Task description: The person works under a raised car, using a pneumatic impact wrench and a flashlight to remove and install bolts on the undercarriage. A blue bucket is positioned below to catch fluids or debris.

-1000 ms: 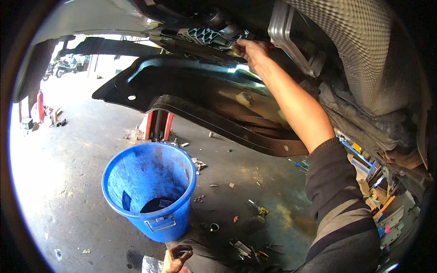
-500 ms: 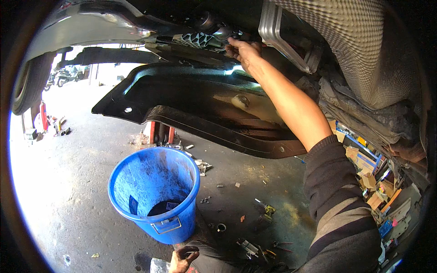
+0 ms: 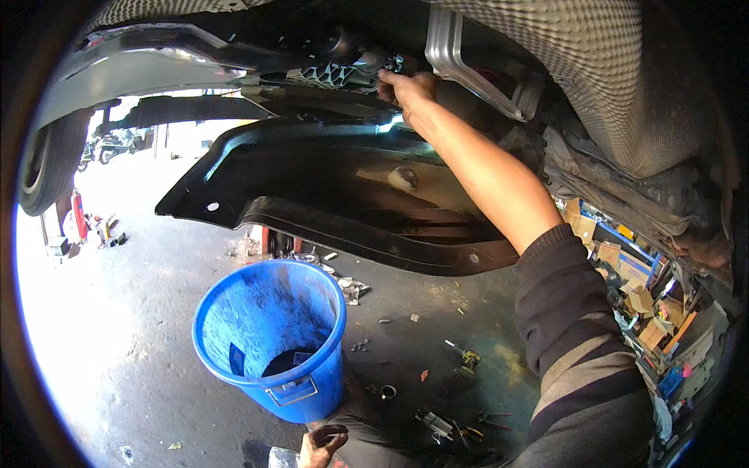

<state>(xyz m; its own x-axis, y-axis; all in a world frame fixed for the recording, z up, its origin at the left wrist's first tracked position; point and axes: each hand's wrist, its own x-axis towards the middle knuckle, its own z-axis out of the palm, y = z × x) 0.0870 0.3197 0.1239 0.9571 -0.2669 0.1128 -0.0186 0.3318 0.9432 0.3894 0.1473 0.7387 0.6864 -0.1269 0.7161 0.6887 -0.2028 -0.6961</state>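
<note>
My right hand (image 3: pixel 409 93) is raised to the dark underside of a vehicle. Its thumb and fingers are pinched beside a rounded metal part (image 3: pixel 373 61) and a pale lattice-ribbed piece (image 3: pixel 326 76); what lies between the fingertips is hidden. Below the forearm hangs a large black undertray panel (image 3: pixel 312 175), tilted, with a brown-stained inside. Low in the picture, my left hand (image 3: pixel 318 448) is by my leg, with dark-smeared fingers loosely curled and apart from the thumb; I see nothing in it. A blue bucket (image 3: pixel 204 312) with dark liquid at its bottom stands just beyond that hand.
A silver bracket (image 3: pixel 460 58) and a dimpled heat shield (image 3: pixel 577 70) are overhead. Tools (image 3: pixel 437 425) and small parts litter the floor. Cardboard boxes (image 3: pixel 624 269) fill shelving on the right. A wheel (image 3: pixel 51 164) and a red fire extinguisher (image 3: pixel 79 214) are at left.
The fingers of my right hand have drawn closer together at the same spot under the vehicle. My view has shifted slightly; my left hand stays by my leg.
</note>
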